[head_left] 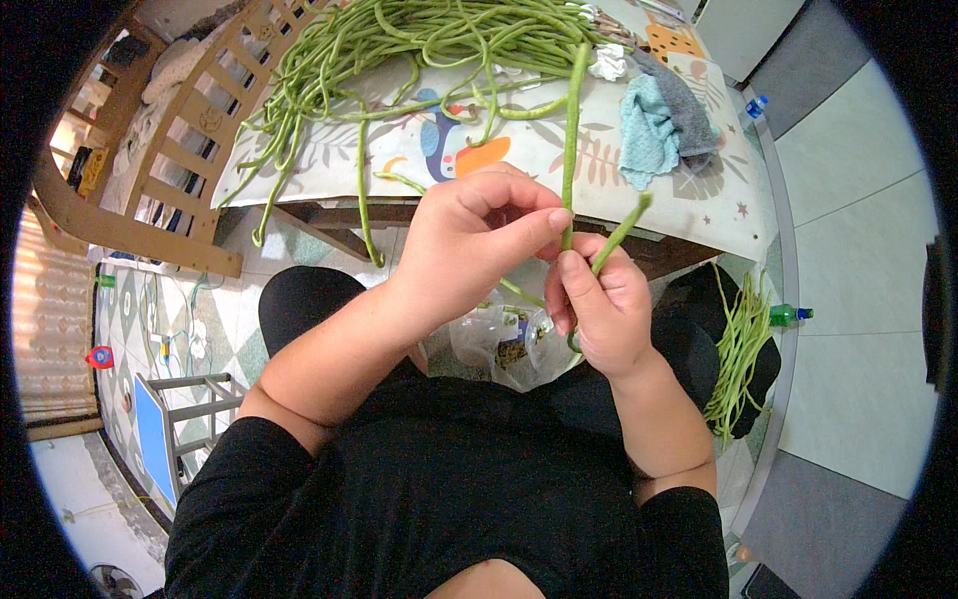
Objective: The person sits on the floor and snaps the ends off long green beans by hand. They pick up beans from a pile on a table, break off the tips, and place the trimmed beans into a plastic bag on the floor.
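Note:
A long green bean (572,140) stands upright between my hands, its top reaching toward the table. My left hand (469,240) pinches it between thumb and fingers. Just below and to the right, my right hand (609,304) is closed on it, thumb pressed against the fingers. Another green length (624,235) sticks up out of the right hand; whether it belongs to the same bean is hidden. Beyond the hands, a large heap of long beans (399,50) covers the back of the table, several hanging over its front edge. A clear plastic bag (514,344) lies below the hands.
The printed tablecloth (609,175) carries a teal cloth (649,130), a grey cloth and crumpled white tissue (609,62). A bundle of long beans (740,349) lies at my right knee, near a green bottle (788,315). Left are a wooden crib (190,160) and a blue-topped stool (157,434).

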Demonstrator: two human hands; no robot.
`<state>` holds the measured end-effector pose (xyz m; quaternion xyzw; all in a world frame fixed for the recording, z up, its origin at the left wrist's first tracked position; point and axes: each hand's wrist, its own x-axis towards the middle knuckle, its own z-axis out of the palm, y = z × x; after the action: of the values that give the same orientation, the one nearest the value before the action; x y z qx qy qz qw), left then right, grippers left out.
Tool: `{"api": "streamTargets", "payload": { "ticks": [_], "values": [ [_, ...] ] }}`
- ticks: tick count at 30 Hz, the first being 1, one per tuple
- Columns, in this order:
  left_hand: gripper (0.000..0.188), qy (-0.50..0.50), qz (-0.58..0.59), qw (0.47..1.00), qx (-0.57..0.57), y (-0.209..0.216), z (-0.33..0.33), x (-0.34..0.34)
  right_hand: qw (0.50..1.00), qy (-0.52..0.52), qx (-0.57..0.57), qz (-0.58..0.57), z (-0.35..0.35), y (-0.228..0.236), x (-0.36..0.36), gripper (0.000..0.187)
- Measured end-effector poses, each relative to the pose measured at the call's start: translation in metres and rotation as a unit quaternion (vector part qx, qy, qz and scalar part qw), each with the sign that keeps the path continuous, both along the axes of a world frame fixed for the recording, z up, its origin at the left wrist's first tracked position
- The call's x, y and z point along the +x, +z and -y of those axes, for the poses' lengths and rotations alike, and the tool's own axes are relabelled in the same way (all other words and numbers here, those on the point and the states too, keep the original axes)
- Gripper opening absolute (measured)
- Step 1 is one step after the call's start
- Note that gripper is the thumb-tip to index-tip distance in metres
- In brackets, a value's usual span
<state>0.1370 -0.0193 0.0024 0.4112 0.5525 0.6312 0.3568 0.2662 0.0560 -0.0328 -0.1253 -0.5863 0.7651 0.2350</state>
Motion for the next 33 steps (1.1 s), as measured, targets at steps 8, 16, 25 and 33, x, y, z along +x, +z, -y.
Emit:
{"api": "streamTargets", "payload": {
  "ticks": [8,16,25,33],
  "values": [
    [0.007,0.057,-0.208,0.976,0.013,-0.004,0.001,-0.003,0.997,0.043,-0.070,-0.006,-0.005,0.000,0.006,0.023],
    [0.017,0.015,-0.117,0.993,0.010,-0.017,0.002,-0.008,0.997,0.044,-0.060,-0.010,-0.004,0.003,0.008,0.023],
    [0.013,0.111,-0.413,0.891,0.152,-0.003,0.009,-0.010,0.999,0.028,-0.033,0.011,-0.004,0.008,0.011,0.023],
    [0.032,0.100,-0.740,0.657,0.107,0.013,0.006,-0.031,0.998,0.047,0.013,0.051,-0.005,0.013,0.016,0.020]
  ]
}}
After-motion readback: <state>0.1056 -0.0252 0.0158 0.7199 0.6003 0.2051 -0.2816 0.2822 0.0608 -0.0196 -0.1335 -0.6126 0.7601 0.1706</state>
